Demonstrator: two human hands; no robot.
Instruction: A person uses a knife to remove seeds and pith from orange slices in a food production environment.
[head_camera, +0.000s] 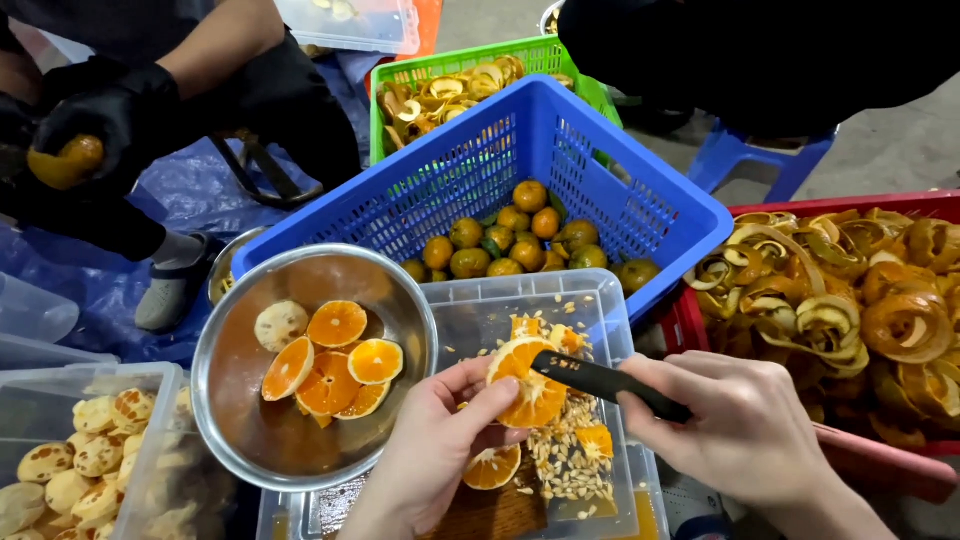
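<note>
- Left hand (440, 440) pinches a peeled, halved orange citrus fruit (527, 385) by its rim, above the clear plastic tub (610, 310).
- Right hand (740, 425) is clenched around a slim black-handled tool (600, 380), its tip against the cut face.
- Fruit looks soft, wet, slippery and light; the rim seems the safest place to grip.
- Tool tip is hidden; the pale seeds (570, 455) below blur together.

A blue basket (600, 170) held whole oranges (515, 240). A red crate (690, 330) was full of curled peel (850, 300). A steel bowl (235, 380) held orange halves (335, 365), beside a tub of peeled fruit (80, 460)
</note>
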